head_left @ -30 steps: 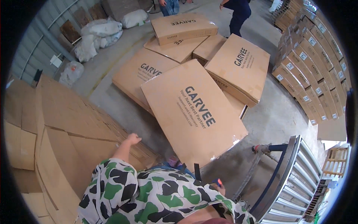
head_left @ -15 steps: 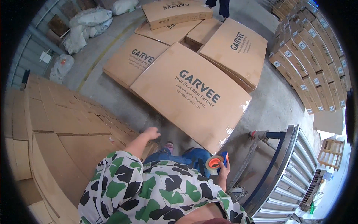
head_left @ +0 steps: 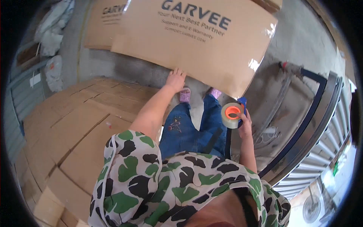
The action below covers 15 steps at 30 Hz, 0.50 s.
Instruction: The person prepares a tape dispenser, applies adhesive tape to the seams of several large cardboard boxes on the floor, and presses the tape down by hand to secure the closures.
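A large flat cardboard box point(head_left: 181, 53) with dark print lies in front of me, clear tape shining at its right end. My left hand point(head_left: 176, 79) rests on the near edge of this box, fingers stretched out and holding nothing. In my right hand point(head_left: 245, 120) is a tape dispenser point(head_left: 231, 113) with a blue frame, an orange core and a thick roll of clear tape. The dispenser is just off the box's near right corner. My right fingers wrap round it and are partly hidden.
Flat cardboard sheets point(head_left: 87, 132) are stacked along my left. On my right stands a roller conveyor point(head_left: 314, 151) with a dark blue frame. Another printed box point(head_left: 100, 26) lies beyond the large one at the left. White plastic bags point(head_left: 55, 73) lie near the wall.
My view has tilted down and come closer to the large box. My left hand has moved from the air onto its near edge. The tape dispenser stays in my right hand.
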Each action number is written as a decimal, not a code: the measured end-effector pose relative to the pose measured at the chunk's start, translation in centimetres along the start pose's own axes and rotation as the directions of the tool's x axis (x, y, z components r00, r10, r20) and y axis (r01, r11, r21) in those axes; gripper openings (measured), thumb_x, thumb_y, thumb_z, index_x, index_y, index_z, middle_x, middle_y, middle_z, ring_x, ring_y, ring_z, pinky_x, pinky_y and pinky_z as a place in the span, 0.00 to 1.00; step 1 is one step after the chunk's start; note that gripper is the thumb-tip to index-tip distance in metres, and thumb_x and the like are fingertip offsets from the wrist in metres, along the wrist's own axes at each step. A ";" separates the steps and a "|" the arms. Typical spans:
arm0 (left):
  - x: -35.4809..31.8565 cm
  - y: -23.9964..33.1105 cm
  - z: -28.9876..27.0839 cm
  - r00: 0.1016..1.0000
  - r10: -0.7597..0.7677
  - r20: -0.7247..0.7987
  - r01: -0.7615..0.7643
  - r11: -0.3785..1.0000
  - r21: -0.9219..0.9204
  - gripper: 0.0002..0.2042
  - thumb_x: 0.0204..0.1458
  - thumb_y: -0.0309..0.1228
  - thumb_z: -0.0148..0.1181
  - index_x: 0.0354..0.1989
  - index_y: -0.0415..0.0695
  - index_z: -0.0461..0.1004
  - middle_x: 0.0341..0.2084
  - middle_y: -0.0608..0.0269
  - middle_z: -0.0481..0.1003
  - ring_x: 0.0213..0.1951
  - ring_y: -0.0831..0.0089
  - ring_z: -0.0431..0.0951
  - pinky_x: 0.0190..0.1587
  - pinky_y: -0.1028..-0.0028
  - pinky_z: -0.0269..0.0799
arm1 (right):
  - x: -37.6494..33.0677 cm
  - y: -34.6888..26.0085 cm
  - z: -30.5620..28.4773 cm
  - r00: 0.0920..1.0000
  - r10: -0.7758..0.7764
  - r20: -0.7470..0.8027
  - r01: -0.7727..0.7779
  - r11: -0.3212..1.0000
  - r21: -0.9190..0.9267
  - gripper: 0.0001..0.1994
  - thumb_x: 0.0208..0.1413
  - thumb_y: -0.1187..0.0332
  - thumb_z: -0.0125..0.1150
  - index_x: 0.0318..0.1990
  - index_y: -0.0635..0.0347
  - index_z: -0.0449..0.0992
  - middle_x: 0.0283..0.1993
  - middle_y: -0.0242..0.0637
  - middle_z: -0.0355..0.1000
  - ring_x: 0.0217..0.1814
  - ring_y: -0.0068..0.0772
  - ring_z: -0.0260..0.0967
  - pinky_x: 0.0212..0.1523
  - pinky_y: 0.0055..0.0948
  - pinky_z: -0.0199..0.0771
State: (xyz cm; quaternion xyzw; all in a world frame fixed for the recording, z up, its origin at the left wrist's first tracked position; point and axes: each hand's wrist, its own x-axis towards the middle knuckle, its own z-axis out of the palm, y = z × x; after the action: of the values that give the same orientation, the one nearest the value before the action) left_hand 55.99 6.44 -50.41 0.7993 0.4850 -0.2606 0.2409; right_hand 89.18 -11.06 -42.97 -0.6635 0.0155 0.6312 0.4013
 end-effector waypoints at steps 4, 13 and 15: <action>4.9 -0.6 6.0 0.906 0.268 -0.327 -0.191 0.949 0.250 0.36 0.44 0.36 0.63 0.64 0.49 0.56 0.65 0.54 0.51 0.67 0.56 0.48 0.65 0.57 0.47 | -0.8 6.2 2.6 0.978 -0.089 -0.189 0.058 0.985 -0.164 0.36 0.41 0.67 0.67 0.61 0.69 0.61 0.49 0.39 0.70 0.48 0.30 0.68 0.51 0.27 0.66; 9.1 0.9 9.5 0.677 0.514 -0.527 -0.430 0.857 0.284 0.43 0.38 0.50 0.64 0.65 0.58 0.53 0.66 0.65 0.51 0.67 0.58 0.47 0.65 0.47 0.44 | 3.0 6.7 9.5 0.754 -0.628 -0.192 0.306 0.594 -0.744 0.35 0.40 0.56 0.71 0.54 0.68 0.69 0.40 0.44 0.76 0.40 0.27 0.72 0.44 0.28 0.71; 8.7 0.2 9.7 0.688 0.523 -0.503 -0.401 0.852 0.337 0.43 0.38 0.51 0.64 0.65 0.60 0.53 0.66 0.66 0.51 0.67 0.58 0.47 0.65 0.47 0.45 | 4.0 3.9 11.0 0.723 -0.661 -0.201 0.240 0.513 -0.824 0.34 0.41 0.55 0.71 0.53 0.69 0.70 0.35 0.44 0.75 0.34 0.27 0.72 0.37 0.28 0.72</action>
State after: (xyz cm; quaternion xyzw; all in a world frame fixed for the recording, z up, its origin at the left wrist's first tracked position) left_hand 57.81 5.81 -63.25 0.9558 0.2876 0.0168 0.0585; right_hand 78.90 -5.66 -47.06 -0.8825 -0.3247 0.2535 0.2269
